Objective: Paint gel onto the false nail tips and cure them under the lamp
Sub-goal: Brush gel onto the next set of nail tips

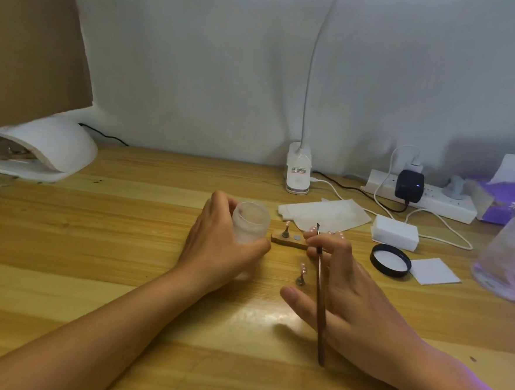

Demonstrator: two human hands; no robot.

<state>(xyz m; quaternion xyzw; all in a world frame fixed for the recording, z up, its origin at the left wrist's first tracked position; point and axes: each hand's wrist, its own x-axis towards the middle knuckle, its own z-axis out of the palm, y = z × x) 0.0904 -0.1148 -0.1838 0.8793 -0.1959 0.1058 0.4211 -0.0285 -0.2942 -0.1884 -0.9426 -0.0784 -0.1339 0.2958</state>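
The left hand (216, 243) is curled round an open frosted jar (253, 222), thumb in front and fingers behind, holding it on or just above the desk (125, 231); which of the two is hard to tell. The right hand (344, 286) has the brush (320, 305) pinched among its fingers near the bristle end, with the handle running back over the palm and the thumb stretched away from it. The exact grip is hard to make out.

One false nail tip (303, 267) stands on a small loose stand on the desk between the two hands. Another nail tip (287, 223) sits on a stand on the wooden base (292, 243), just beside the jar. The curing lamp (49, 146) is well apart, at the far left. The black lid (390, 260) lies to the right.

The step looks like loading the brush from the jar. It would go best with the jar kept steady and tilted slightly toward the brush. Only the bristle tip should dip in, and the excess wants wiping on the rim so the gel goes on thin. The right wrist should keep clear of the loose stand, which looks easy to knock over
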